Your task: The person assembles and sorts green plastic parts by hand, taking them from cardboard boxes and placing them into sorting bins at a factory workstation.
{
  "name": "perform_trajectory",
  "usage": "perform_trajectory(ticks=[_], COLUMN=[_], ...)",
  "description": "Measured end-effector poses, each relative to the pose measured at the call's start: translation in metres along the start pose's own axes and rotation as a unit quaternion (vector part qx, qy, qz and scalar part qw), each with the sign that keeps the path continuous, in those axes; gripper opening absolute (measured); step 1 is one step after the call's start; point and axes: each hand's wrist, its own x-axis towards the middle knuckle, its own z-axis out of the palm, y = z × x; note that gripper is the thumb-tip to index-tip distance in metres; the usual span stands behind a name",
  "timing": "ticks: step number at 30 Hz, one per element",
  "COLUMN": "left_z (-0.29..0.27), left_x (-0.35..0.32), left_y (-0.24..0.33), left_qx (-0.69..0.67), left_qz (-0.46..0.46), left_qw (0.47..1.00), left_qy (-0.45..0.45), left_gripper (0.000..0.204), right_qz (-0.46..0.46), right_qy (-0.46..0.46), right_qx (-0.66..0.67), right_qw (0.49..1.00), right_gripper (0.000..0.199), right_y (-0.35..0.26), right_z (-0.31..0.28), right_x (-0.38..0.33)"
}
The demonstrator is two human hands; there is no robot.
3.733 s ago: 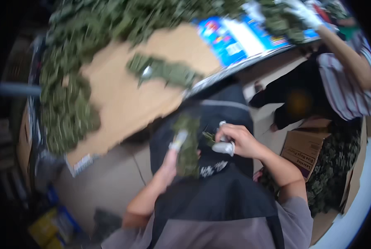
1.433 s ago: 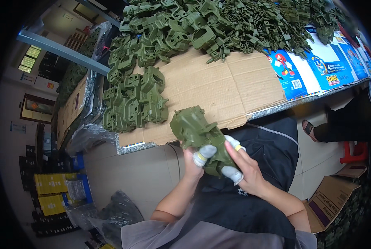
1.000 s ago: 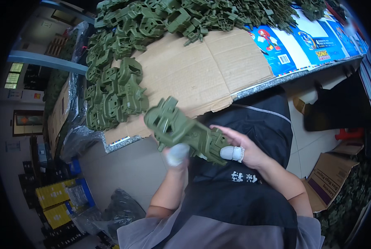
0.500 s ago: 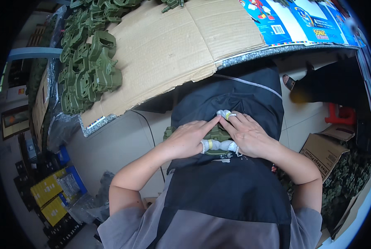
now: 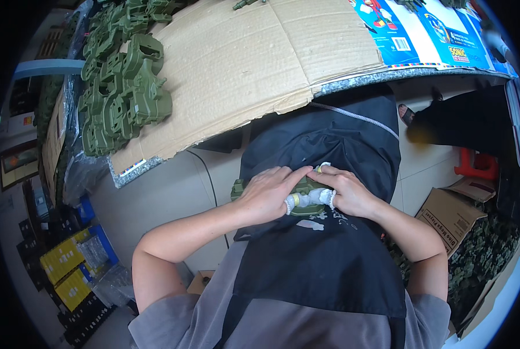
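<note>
On my lap lies a dark green moulded plastic toy part point(image 5: 309, 210), its body mostly hidden under my hands. Its left end pokes out past the knuckles of my left hand point(image 5: 263, 195), which is closed over it. From the other side my right hand point(image 5: 354, 195) grips the same part. White wraps cover both thumbs, which press on the near side and nearly meet. My index fingertips come together at the far side, where another white wrap shows on a right finger. Whatever lies under the fingers is hidden.
A cardboard-covered table point(image 5: 231, 75) stands ahead, with a heap of green plastic toy parts point(image 5: 126, 96) at its left. Blue printed sheets point(image 5: 451, 38) lie at the right. A cardboard box point(image 5: 446, 215) and many small green pieces point(image 5: 486, 270) are at lower right. Another person's dark-clothed leg point(image 5: 457, 119) shows beyond.
My right hand's fingers have drawn in and bent more round the green toy part. My left elbow has shifted slightly outward. The view has moved a little.
</note>
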Motion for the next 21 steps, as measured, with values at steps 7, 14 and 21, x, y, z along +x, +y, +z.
perform_trajectory(ticks=[7, 14, 21], left_z=[0.001, -0.027, 0.000], left_x=[-0.002, -0.052, -0.044], left_y=[-0.011, -0.052, -0.028], left_qx=[0.008, -0.371, -0.378], left_qz=[0.018, -0.064, -0.047], left_qw=[0.999, 0.925, 0.911], left_qy=[-0.030, 0.056, 0.158], left_gripper=[0.070, 0.091, 0.079], right_qz=[0.018, 0.056, -0.087], right_qy=[-0.015, 0.017, 0.113], right_qx=[-0.009, 0.086, -0.128], right_qw=[1.000, 0.995, 0.981], right_gripper=[0.048, 0.050, 0.058], right_y=[0.000, 0.028, -0.064], right_z=[0.002, -0.022, -0.037], right_x=[-0.002, -0.014, 0.026])
